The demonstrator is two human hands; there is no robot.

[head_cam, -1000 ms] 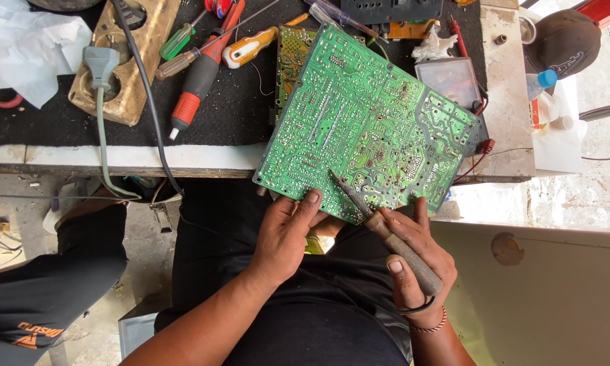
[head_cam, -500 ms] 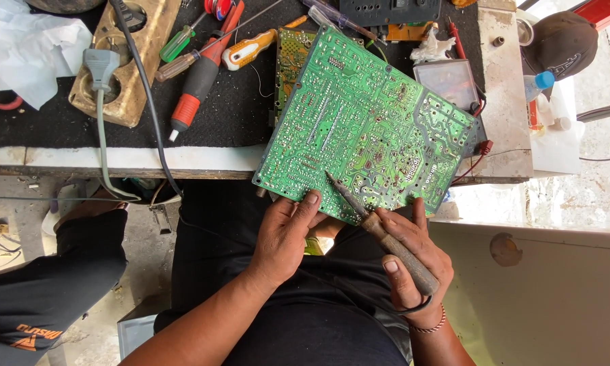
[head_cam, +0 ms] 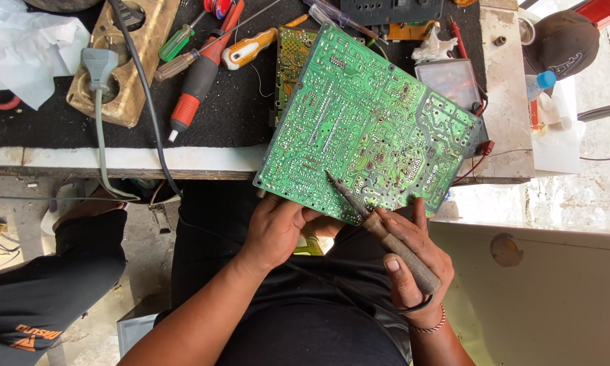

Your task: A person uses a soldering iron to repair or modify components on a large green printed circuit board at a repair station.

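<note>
The left hand (head_cam: 278, 227) is gripping the green circuit board (head_cam: 369, 125) while the right hand (head_cam: 413, 261) is gripping a soldering iron (head_cam: 379, 230), pressing its tip onto a joint, likely needing steady contact.

left hand (head_cam: 278, 227) reaches forward, fingers curled in a grip; right hand (head_cam: 413, 261) is fisted, thumb up.

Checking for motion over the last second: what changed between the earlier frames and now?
Little. The soldering iron in the right hand slid its tip slightly left and down across the green circuit board, by a small amount. Nothing taken up or let go. The left hand keeps its hold on the board's lower edge; the screwdrivers on the black mat lie unmoved.
</note>
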